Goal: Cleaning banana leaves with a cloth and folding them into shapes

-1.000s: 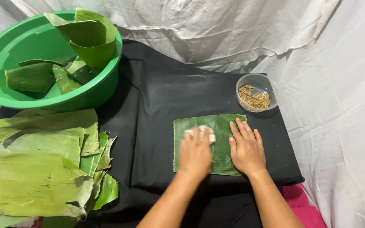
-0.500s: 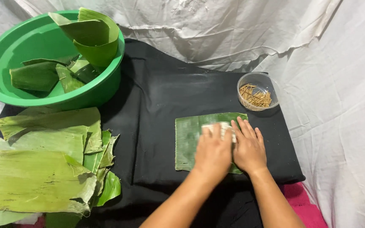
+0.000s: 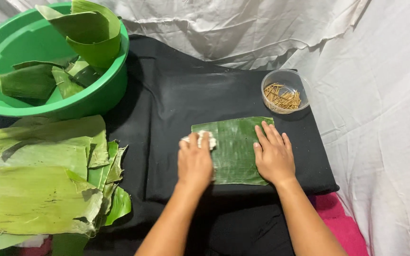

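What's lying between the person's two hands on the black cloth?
In the head view, the flat banana leaf piece spans the gap between the left hand and right hand; nothing else.

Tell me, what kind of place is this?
Probably a makeshift home food-preparation spot, not a proper kitchen. A black cloth-covered table stands against draped white sheets, with a round green plastic basin of leaf pieces, a stack of flat green banana leaves and a small clear bowl of wooden picks.
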